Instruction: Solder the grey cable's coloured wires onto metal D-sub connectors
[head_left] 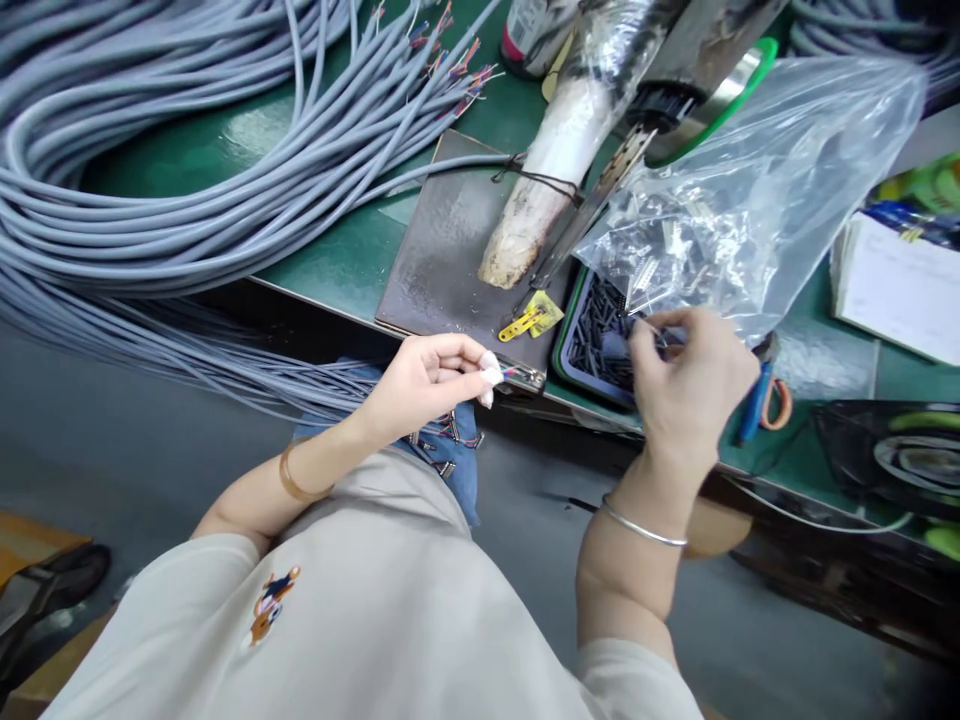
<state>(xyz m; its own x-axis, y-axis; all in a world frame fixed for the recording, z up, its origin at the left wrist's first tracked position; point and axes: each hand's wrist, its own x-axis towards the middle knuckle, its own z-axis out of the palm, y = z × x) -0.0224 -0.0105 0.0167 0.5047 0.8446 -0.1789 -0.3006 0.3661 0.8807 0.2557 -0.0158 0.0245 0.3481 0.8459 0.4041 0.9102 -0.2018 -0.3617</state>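
Red and blue show on the thin wires [510, 372] poking out past the white fingertip covers [491, 376] on my left hand [439, 375], whose thumb and fingers are closed in a pinch around them. They sit just over the near edge of the green tabletop [337, 262], with a small metal connector [533, 378] seemingly at their tip, beside the dark plate [439, 250] with its yellow clip [517, 322]. I judge the wires almost weightless, soft and easily bent, and fragile where they meet the metal, so the place to take hold is back from that joint, about where I pinch now; the covers may dull the feel a little. My right hand [691, 375] is over the tray [562, 360], its thumb and fingers curled close together (whether one of the black sleeves [596, 325] is between them, I cannot tell). Those sleeves look light, slim and perhaps slippery, best picked one at a time by the middle with the fingertips. The clear bag [817, 150] of metal parts leans just over the tray's far side, slack and likely to crumple if brushed. The grey cables [150, 225] on my left look springy and, as a bundle, heavy.
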